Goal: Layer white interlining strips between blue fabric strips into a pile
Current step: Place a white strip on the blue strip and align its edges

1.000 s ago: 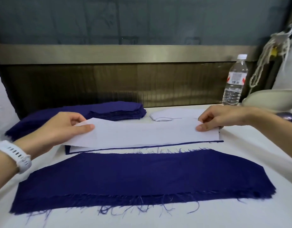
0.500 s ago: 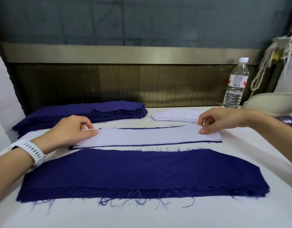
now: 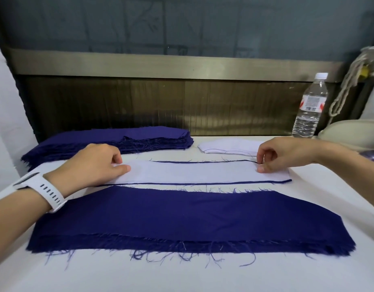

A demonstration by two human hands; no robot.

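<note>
While the left hand [image 3: 91,165] and right hand [image 3: 285,153] each pinch an end of the white interlining strip [image 3: 192,172], it lies between their fingertips on a blue fabric strip [image 3: 203,183]. Releasing unevenly could drag it askew and uncover more blue along one edge.

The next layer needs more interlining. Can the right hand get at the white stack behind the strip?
Probably yes: the white stack lies just beyond the right hand, with only bare table between. The hand only has to let go of the white strip first.
</note>
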